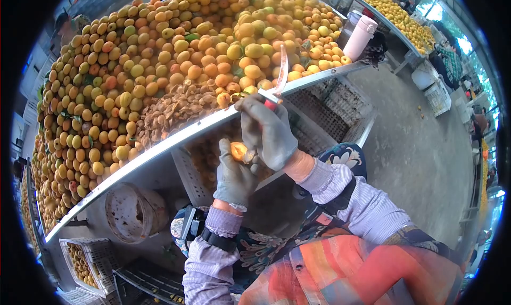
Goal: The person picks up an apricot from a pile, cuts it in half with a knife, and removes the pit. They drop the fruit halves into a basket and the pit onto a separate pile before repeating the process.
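Note:
A grey glove covers my left hand (234,172), whose fingers are closed round an opened apricot (239,150) with orange flesh showing. Just to the right, my gloved right hand (269,129) grips a knife with a red handle; its curved blade (282,71) points up, away from the fruit. The fingertips of both hands are close together near the apricot. Beyond them, a large heap of apricots (186,55) covers the table (175,137), with a pile of brown pits (173,110) near its front edge.
Below the table edge are plastic crates (346,105) and a dirty white bucket (133,212). A pink bottle (360,38) stands at the table's right corner. A crate of apricots (82,265) is at lower left. Other fruit tables and people are in the background.

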### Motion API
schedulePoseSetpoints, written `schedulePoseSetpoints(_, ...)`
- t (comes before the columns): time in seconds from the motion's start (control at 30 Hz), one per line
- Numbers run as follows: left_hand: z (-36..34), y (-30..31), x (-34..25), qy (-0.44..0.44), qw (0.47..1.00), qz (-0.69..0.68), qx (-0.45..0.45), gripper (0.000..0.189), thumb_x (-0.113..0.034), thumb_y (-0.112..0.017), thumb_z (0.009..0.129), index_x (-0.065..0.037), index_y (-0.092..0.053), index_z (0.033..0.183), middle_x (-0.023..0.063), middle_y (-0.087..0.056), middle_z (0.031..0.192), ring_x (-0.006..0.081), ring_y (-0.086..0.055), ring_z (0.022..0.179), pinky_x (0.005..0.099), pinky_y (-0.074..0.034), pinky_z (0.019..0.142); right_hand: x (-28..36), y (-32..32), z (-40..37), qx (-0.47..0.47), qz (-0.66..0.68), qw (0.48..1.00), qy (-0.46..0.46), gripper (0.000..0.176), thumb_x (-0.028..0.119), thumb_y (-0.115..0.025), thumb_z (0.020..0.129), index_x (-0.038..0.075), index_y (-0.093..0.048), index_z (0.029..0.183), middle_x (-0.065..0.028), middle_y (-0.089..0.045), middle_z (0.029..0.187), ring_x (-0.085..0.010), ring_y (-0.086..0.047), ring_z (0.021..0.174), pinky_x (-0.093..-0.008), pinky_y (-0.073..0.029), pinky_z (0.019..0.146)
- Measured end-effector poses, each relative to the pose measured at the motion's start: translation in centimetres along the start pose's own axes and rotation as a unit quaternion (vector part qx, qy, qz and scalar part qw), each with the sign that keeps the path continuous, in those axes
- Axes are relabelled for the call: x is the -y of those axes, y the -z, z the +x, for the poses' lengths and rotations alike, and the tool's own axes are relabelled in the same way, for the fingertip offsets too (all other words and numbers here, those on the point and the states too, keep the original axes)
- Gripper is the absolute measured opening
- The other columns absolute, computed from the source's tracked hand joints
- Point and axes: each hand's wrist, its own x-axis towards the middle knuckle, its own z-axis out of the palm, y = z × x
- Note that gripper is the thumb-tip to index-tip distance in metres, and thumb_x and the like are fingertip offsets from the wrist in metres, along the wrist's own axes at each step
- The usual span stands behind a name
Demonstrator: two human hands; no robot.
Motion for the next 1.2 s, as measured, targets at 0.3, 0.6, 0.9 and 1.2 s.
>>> schedulePoseSetpoints(0.3,-1.3,-2.4,-2.9,0.007,0.989,-0.144,-0.044,0.059,-0.06,-0.05,0.09,-0.006,-0.055,0.111,0.0002,-0.056,0.082,0.0113,-0.05,0.067,0.0232,-0.04,0.058,2.1,4.1,1.5,0.047,0.041,0.995,0.071,0.02,0.026,-0.046,0.097,0.009,-0.054,0.092,0.0047,-0.037,0.06,-0.0059,-0.031,0.044,-0.0233,-0.029,0.043)
schedulePoseSetpoints(0.6,1.5,-0.5,-11.2,-0.222,0.959,-0.152,-0.094,0.042,-0.044,-0.06,0.091,-0.004,-0.056,0.101,0.0041,-0.057,0.081,0.0132,-0.052,0.07,0.0259,-0.047,0.064,2.5,8.5,3.8,-0.046,0.087,0.995,-0.027,0.02,0.028,-0.051,0.094,0.008,-0.054,0.092,0.0054,-0.042,0.06,-0.006,-0.03,0.041,-0.0229,-0.027,0.04)
schedulePoseSetpoints(0.9,5.9,3.3,-20.1,-0.332,0.899,0.168,-0.232,0.031,-0.033,-0.056,0.095,-0.005,-0.056,0.107,0.0024,-0.057,0.092,0.0125,-0.057,0.087,0.0243,-0.048,0.078,3.8,8.3,2.8,0.02,0.104,0.99,-0.091,0.017,0.026,-0.058,0.091,0.01,-0.056,0.091,0.0048,-0.044,0.062,-0.004,-0.031,0.042,-0.0207,-0.027,0.039)
schedulePoseSetpoints(1.2,1.7,1.9,-11.2,-0.183,0.902,0.385,-0.07,0.034,-0.021,-0.06,0.092,0.001,-0.056,0.118,0.008,-0.06,0.111,0.0154,-0.056,0.097,0.0259,-0.046,0.086,6.0,10.3,2.6,0.025,0.151,0.986,-0.066,0.017,0.024,-0.053,0.094,0.008,-0.058,0.092,0.0047,-0.047,0.064,-0.0045,-0.034,0.043,-0.0214,-0.03,0.04)
